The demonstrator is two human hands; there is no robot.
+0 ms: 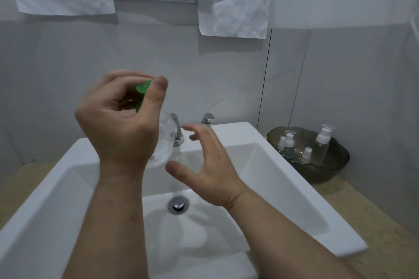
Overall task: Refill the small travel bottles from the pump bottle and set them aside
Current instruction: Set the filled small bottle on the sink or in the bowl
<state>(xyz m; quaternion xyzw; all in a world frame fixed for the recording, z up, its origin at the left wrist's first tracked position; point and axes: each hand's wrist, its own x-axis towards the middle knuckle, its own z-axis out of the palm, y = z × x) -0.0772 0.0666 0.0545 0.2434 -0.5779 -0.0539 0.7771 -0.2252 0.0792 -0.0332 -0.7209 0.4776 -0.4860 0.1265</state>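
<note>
My left hand point(122, 118) is raised over the sink, fingers closed around a clear bottle point(164, 142) with a green top point(142, 89); the bottle is blurred and partly hidden by the hand. My right hand point(208, 165) hovers just to its right, fingers spread, holding nothing. Several small clear travel bottles with white pump caps point(288, 142) stand in a dark glass bowl point(335, 172) on the counter at the right; the tallest point(323, 142) is at the bowl's back.
A white rectangular sink point(283, 165) fills the middle, with a chrome drain point(178, 205), a chrome faucet point(176, 129) and a handle point(207, 119). A beige counter point(374, 222) surrounds it. Crumpled white paper point(238, 7) hangs on the tiled wall.
</note>
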